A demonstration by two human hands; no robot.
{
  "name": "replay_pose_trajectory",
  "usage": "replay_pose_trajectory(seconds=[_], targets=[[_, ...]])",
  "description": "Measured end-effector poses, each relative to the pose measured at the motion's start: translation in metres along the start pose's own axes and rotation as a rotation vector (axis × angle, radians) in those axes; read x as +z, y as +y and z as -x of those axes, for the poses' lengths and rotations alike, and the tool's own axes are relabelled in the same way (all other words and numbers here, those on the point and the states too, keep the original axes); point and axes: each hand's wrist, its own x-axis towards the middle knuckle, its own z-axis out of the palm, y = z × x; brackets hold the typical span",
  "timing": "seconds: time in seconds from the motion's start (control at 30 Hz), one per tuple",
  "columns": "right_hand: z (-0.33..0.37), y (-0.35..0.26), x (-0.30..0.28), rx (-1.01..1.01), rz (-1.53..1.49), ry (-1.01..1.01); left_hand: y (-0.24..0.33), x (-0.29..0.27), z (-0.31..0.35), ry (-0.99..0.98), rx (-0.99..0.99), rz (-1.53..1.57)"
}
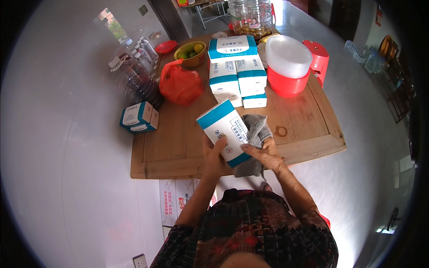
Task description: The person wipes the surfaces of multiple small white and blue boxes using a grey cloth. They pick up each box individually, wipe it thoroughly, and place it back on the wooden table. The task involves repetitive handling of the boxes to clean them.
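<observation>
A white-and-teal tissue pack [225,129] is tilted in front of me, above the near part of the table. My left hand [216,153] grips its left side, thumb across the printed face. On the other side, my right hand [267,155] is closed on a crumpled grey cloth [258,127], its thumb pressing the pack's right edge. The cloth bunches beside and partly behind the pack and hangs down below it. Just beyond stands a stack of similar tissue packs [232,48]. More such packs [137,115] lie at the table's left edge.
The wooden table [308,131] carries a red plastic bag [180,85], a yellow bowl [203,57] of green fruit, and a large dark-filled bottle [136,80]. At the right are a translucent tub [289,56] in a red container [286,85]. A big clear jar [250,20] stands at the back.
</observation>
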Motion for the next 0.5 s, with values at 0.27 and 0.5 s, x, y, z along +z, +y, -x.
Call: replay_pose_trajectory(seconds=[0.27,0.5], targets=[[-0.012,-0.042,-0.053,-0.119,0.752,-0.468,0.078,-0.038,-0.024,-0.467,0.234,-1.029],[-0.036,-0.031,-0.049,0.086,0.489,-0.134,0.031,-0.026,0.000,-0.141,0.090,-0.445]])
